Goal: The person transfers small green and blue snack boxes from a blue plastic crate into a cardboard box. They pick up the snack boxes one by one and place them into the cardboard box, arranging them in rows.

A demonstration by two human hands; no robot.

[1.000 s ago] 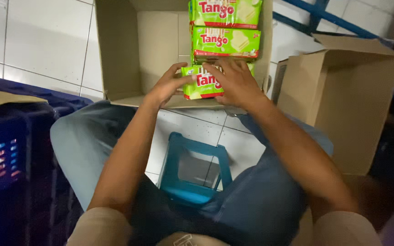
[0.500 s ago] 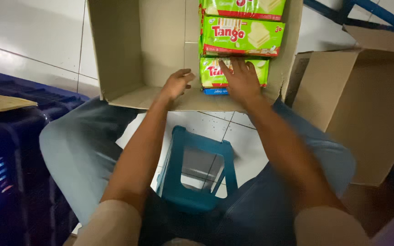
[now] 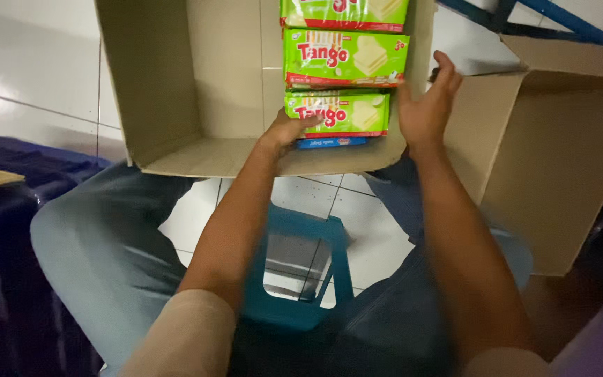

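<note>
Open cardboard box (image 3: pixel 176 84) on a white tiled floor (image 3: pixel 29 63), flaps up, seen from above. Right-hand column of the box filled with green snack packs: nearest green pack (image 3: pixel 340 112), a second green pack (image 3: pixel 347 59) beyond it, a third at the top edge. A blue pack (image 3: pixel 333 142) shows under the nearest one, against the near wall.

Left hand (image 3: pixel 289 129): fingers curled on the left end of the nearest green pack, touching it; whether it grips or merely presses cannot be told.

Right hand (image 3: pixel 427 105): open, fingers spread, palm toward the packs, just beside the box's right wall, holding nothing.

Free room: left half of the box bare down to its bottom; near wall low, side walls standing.

Surroundings: second cardboard box (image 3: pixel 560 146) close on the right, its flap near the right hand. Blue stool (image 3: pixel 301 272) between the person's knees. Dark blue crate (image 3: pixel 1 265) at left. Blue metal frame (image 3: pixel 518 28) behind the boxes, top right.
</note>
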